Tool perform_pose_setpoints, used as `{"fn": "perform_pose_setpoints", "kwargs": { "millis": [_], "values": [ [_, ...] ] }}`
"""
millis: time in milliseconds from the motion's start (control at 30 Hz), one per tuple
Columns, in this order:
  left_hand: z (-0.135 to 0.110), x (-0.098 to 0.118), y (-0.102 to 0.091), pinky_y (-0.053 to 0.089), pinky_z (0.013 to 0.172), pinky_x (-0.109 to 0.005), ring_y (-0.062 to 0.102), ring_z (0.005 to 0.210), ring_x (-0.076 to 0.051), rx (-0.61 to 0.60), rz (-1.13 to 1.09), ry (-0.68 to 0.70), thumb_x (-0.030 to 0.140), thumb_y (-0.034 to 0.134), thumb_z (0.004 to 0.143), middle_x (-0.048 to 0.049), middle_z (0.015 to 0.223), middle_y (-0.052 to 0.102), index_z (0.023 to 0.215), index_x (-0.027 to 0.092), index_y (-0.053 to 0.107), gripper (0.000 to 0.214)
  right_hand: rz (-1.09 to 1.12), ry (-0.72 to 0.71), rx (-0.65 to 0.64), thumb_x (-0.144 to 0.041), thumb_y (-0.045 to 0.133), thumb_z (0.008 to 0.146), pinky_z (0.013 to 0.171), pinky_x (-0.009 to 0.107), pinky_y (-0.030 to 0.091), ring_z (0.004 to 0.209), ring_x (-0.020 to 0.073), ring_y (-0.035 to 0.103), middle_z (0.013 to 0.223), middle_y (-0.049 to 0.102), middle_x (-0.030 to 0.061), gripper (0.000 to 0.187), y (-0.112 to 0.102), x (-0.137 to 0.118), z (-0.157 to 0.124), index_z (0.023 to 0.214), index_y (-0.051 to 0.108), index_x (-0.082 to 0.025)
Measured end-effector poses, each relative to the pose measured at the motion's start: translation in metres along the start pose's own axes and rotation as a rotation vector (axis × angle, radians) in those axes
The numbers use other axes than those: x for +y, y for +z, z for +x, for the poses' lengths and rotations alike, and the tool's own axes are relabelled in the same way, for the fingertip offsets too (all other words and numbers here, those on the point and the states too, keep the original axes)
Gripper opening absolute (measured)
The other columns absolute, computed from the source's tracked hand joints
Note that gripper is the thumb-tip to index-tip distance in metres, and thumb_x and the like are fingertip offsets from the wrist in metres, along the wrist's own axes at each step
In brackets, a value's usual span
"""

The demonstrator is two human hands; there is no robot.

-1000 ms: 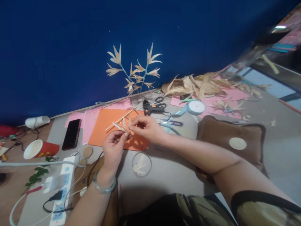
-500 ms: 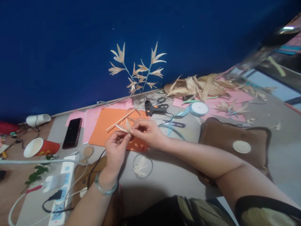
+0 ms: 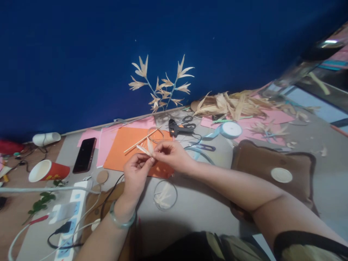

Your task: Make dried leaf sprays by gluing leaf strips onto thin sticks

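Observation:
Between my fingertips is a small corn husk flower [image 3: 149,148] with pale, pointed petals fanning upward. My left hand [image 3: 137,170] pinches its base from the left. My right hand [image 3: 171,156] closes thumb and forefinger on the same base from the right, and the fingers hide the lower end. Beneath the hands lies an orange sheet [image 3: 115,156], with a thin wooden stick [image 3: 138,142] on it. Closer to me, a wire ring [image 3: 176,195] surrounds several pale husk pieces [image 3: 163,197] on the table.
Behind stands a branch of husk flowers [image 3: 170,92]. A black glue gun [image 3: 181,128], blue ribbon roll [image 3: 231,129] and husk pile [image 3: 231,103] lie beyond my right hand. A brown cushion [image 3: 252,163] is at right; a phone [image 3: 85,155], paper cup [image 3: 49,171] and power strip [image 3: 78,197] at left.
The view has shifted slightly, so most things appear a little lower and further right. Both hands still pinch the husk flower, whose petals look a little more spread.

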State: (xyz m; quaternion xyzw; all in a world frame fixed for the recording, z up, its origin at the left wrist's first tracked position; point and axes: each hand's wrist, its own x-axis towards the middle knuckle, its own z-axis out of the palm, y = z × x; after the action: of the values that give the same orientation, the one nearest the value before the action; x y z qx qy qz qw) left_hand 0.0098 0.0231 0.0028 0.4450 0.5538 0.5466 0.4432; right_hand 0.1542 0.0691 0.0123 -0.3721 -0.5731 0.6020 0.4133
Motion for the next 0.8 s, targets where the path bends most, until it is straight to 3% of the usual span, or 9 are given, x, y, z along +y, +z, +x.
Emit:
{"fn": "perform_pose_setpoints", "kwargs": {
  "millis": [333,533,800],
  "values": [
    [0.004,0.008,-0.004,0.056,0.057,-0.026,0.068,0.054,-0.017,-0.163,-0.215,-0.195,0.031,0.080,0.063,-0.0041,0.059,0.070,0.066,0.015,0.060,0.025,0.159,0.037,-0.171,-0.036,0.073,0.073,0.061,0.022,0.046,0.060,0.0092,0.057,0.063,0.062,-0.0014,0.025,-0.010,-0.004,0.003,0.070,0.064,-0.013],
    [0.004,0.005,-0.010,0.056,0.060,-0.026,0.069,0.058,-0.016,-0.177,-0.139,-0.127,0.027,0.080,0.063,-0.0040,0.064,0.072,0.071,0.015,0.063,0.023,0.158,0.043,-0.177,-0.032,0.074,0.072,0.061,0.022,0.045,0.060,0.0082,0.056,0.064,0.062,-0.0016,0.022,-0.009,-0.011,0.001,0.070,0.064,-0.013],
    [0.003,0.004,-0.008,0.057,0.066,-0.025,0.069,0.062,-0.015,-0.102,-0.102,0.033,0.022,0.081,0.062,-0.0012,0.067,0.072,0.076,0.016,0.065,0.022,0.182,-0.019,-0.209,-0.034,0.071,0.077,0.066,0.025,0.050,0.067,0.0115,0.063,0.070,0.066,0.0015,0.022,-0.008,-0.009,-0.002,0.074,0.064,-0.013]
  ]
}}
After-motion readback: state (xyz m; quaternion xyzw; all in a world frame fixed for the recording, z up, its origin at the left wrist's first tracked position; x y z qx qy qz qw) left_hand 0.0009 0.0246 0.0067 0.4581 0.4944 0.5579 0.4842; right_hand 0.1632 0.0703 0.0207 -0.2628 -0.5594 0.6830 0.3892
